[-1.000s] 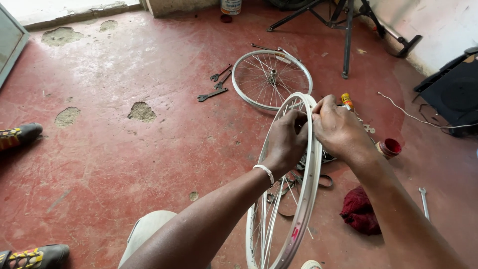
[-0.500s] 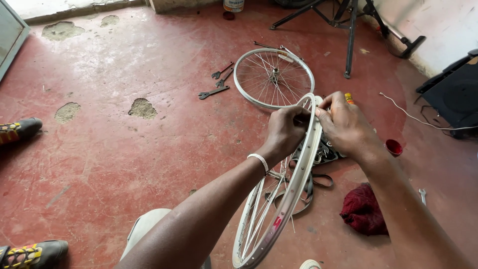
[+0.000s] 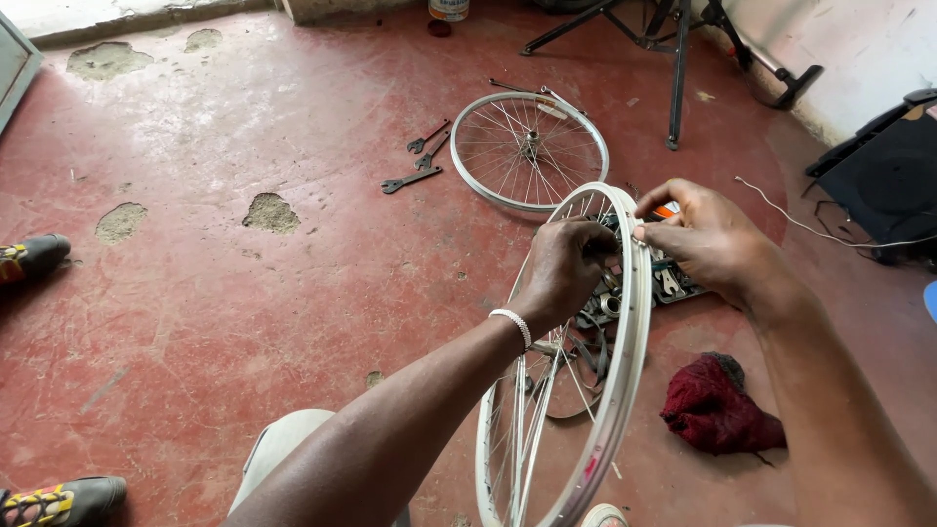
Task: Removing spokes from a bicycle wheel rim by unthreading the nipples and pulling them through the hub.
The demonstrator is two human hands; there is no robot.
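Two bicycle wheels are present. The upright wheel (image 3: 586, 390) stands on edge in front of the person, its silver rim running from the bottom of the view up to the hands. The second wheel (image 3: 530, 149) lies flat on the red floor (image 3: 244, 312), farther away and apart from the first.

Three dark wrenches (image 3: 418, 161) lie on the floor just left of the flat wheel, close together. One dark red cloth (image 3: 717, 405) lies bunched on the floor to the right of the upright wheel. One tray of small tools (image 3: 673, 283) sits on the floor behind the upright rim, partly hidden by the hands. One black stand (image 3: 673, 68) rises at the top right.

One container with a pale label (image 3: 448, 9) stands at the top edge, cut off by the frame; a small dark round cap lies just below it.

The left hand (image 3: 566, 268), with a white bead bracelet at the wrist, reaches in among the spokes near the top of the rim, its grip curled closed around a spoke or the rim's inner side. The right hand (image 3: 708, 239) pinches the rim's outer edge at the top between thumb and fingertips.

Two shoes (image 3: 34, 256) show at the left edge.
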